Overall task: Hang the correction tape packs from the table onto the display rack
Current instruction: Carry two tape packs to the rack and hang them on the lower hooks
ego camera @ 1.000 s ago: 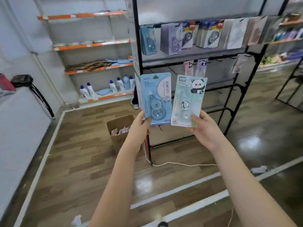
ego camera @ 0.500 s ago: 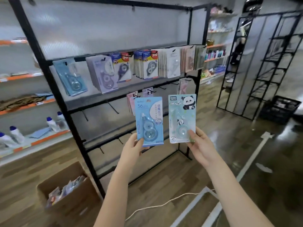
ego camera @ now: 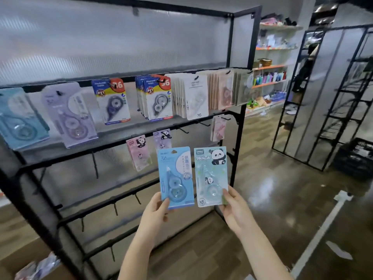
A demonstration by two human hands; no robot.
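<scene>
I hold two flat, glossy blister cards upright and side by side in front of the black metal display rack (ego camera: 238, 142), level with its second row of hooks. My left hand (ego camera: 155, 211) pinches the bottom edge of the blue pack (ego camera: 176, 176), a rectangular card marked "36" with a clear plastic bubble over a teardrop-shaped dispenser; my thumb lies on its front lower corner. My right hand (ego camera: 234, 209) grips the lower right corner of the panda pack (ego camera: 211, 174), a pale mint card printed "PANDA" with a cartoon panda, my thumb on its bubble. The two cards are just beside each other, their edges nearly touching.

Behind them on the rack, two more panda cards, a pink one (ego camera: 138, 152) and a lilac one (ego camera: 162, 138), hang from the second bar. The top bar above carries a crowded row of hanging packs (ego camera: 155, 98): teal, lavender, blue-and-yellow, white and beige. The rack's back panel is ribbed translucent plastic, and bare thin black hooks (ego camera: 94, 164) stick out from its lower bars. The floor (ego camera: 272, 188) around the rack is shiny wood-pattern planking.
</scene>
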